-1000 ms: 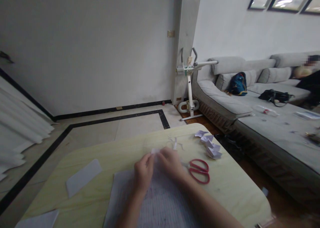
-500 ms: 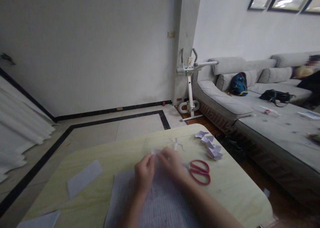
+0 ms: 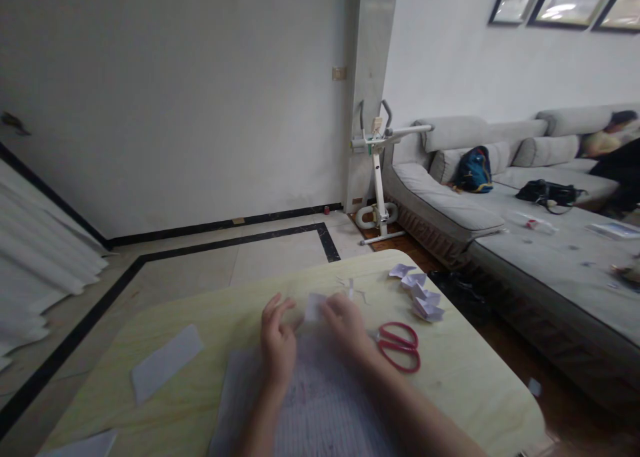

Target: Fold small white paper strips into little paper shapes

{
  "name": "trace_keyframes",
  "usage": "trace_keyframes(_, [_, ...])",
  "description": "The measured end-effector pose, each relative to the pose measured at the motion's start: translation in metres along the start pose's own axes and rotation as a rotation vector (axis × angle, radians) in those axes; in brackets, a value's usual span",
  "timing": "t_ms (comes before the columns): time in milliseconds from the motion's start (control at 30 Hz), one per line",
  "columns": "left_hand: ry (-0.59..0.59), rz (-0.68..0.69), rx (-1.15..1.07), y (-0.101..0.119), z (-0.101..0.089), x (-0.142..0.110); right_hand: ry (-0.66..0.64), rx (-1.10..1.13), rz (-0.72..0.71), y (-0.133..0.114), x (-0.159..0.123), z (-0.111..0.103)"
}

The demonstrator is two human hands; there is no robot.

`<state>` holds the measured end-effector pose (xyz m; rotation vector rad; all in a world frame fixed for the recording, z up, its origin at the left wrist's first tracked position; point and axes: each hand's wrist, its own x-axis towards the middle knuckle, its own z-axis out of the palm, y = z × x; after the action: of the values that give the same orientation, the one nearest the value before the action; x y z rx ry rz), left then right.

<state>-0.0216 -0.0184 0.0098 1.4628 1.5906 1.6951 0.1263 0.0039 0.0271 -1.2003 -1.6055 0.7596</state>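
A small white piece of paper (image 3: 314, 308) is gripped at its right edge by my right hand (image 3: 345, 320), whose fingers are closed. To the left of that piece, my left hand (image 3: 278, 337) is held with its fingers apart and nothing in it. Both hands are over the upper part of a lined sheet of paper (image 3: 305, 403) on the wooden table. Red-handled scissors (image 3: 400, 345) lie to the right of my right hand, their blades partly hidden by it. Thin paper scraps (image 3: 353, 289) lie just beyond that hand.
Several folded paper pieces (image 3: 423, 295) stand near the far right edge of the table (image 3: 475, 383). A white paper strip (image 3: 167, 363) lies at left, another sheet (image 3: 83, 445) at the near left corner. Beyond are a grey sofa (image 3: 445, 210), an exercise machine (image 3: 379, 177) and a seated person.
My left hand has let go of the small paper and moved left, its fingers spreading. The paper stays in my right hand, which has barely moved.
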Motion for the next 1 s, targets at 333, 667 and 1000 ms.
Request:
trace_keyframes(333, [-0.029,-0.006,-0.069,-0.006,0.004,-0.002,-0.014,-0.022,-0.011,-0.004,-0.001,-0.001])
trace_keyframes(667, [-0.033,-0.16,-0.036,0.023,-0.002,-0.002,-0.026,-0.016,-0.006,-0.002,-0.002,0.001])
trace_keyframes(1000, [-0.117,-0.062,0.084,0.021,0.0,-0.004,-0.07,-0.03,-0.08,-0.007,-0.004,-0.001])
